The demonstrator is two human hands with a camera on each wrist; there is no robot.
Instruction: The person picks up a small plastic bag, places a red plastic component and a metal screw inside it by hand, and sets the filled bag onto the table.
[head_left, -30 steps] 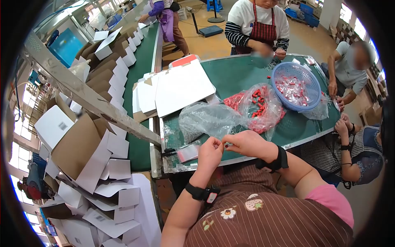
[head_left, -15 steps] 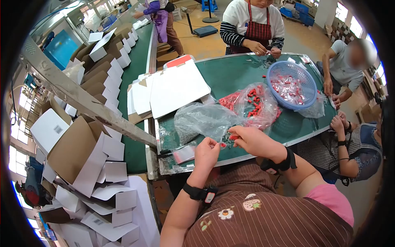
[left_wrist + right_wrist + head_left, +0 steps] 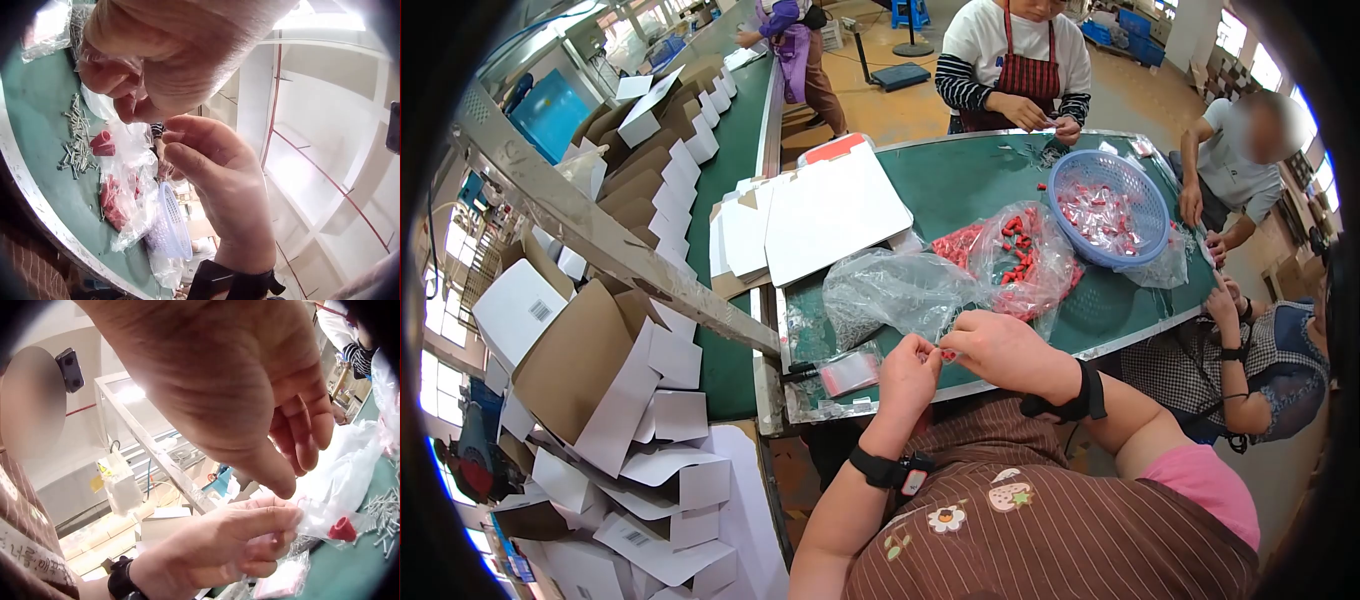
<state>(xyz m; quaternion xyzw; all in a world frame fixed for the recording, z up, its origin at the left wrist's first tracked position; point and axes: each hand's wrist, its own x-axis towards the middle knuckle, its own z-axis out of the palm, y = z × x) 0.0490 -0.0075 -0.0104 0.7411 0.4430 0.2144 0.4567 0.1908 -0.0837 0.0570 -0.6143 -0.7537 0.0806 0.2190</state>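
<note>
My left hand (image 3: 910, 372) pinches a small clear plastic bag (image 3: 319, 520) near the table's front edge. A red plastic plug (image 3: 342, 529) lies inside the bag, and the same plug (image 3: 103, 144) shows below my left fingers in the left wrist view. My right hand (image 3: 1010, 350) is at the bag's upper edge, its fingertips close to the left ones. Its thumb (image 3: 278, 478) and bent fingers stand apart, with nothing seen between them. Loose screws (image 3: 78, 140) lie on the green table under the hands.
Behind my hands lie a clear bag of screws (image 3: 850, 325) and an opened bag of red plugs (image 3: 1020, 250). A blue basket (image 3: 1062, 215) holds packed bags. Flat white cartons (image 3: 835, 215) and small empty bags (image 3: 850, 374) are at the left. People work around the table.
Half a second ago my right hand was apart from the left, holding a red plug. Now it has come back to the left hand, and a plug is in the bag.
</note>
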